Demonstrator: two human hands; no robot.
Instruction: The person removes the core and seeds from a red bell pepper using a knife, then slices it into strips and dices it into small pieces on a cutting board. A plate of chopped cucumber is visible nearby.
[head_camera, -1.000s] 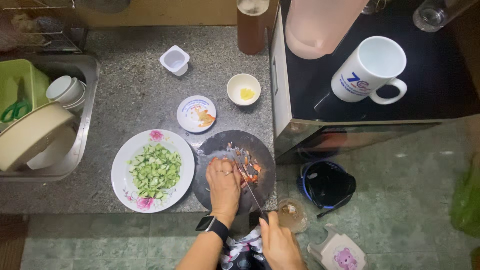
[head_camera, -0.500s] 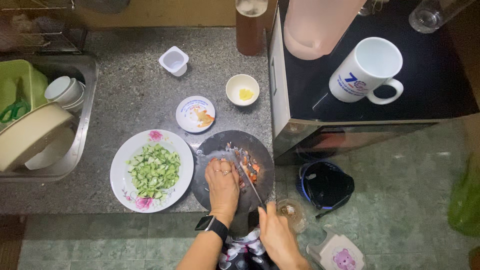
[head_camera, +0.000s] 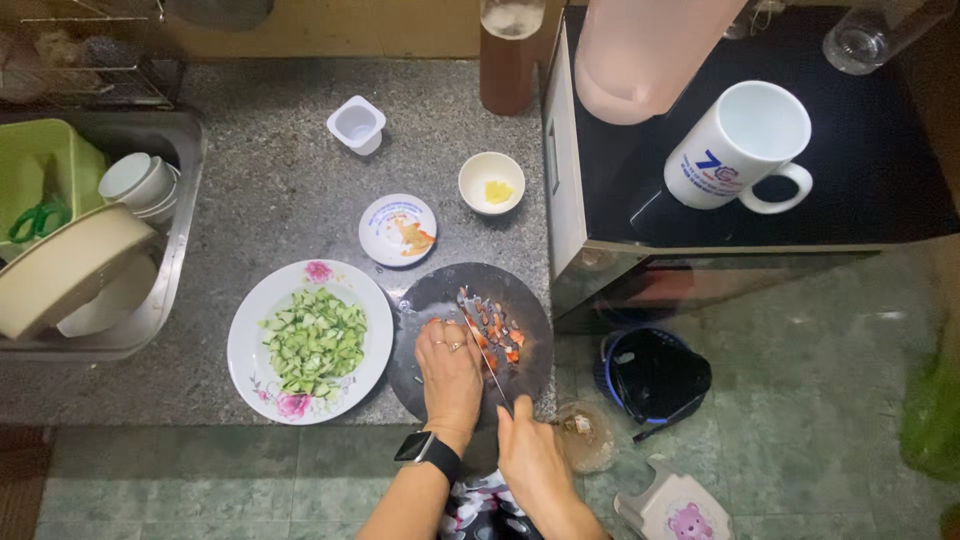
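Knife swung leftward, plate apparently just beside.

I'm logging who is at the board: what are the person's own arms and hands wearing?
Both forearms are bare, with no sleeves in view. The left hand has rings on two fingers, and a black smartwatch on a black band sits at its wrist. The right hand shows no ring, watch or glove.

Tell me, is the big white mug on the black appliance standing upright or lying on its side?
Lying on its side. The white mug shows its open mouth sideways toward the camera, handle pointing right, resting on the black appliance top.
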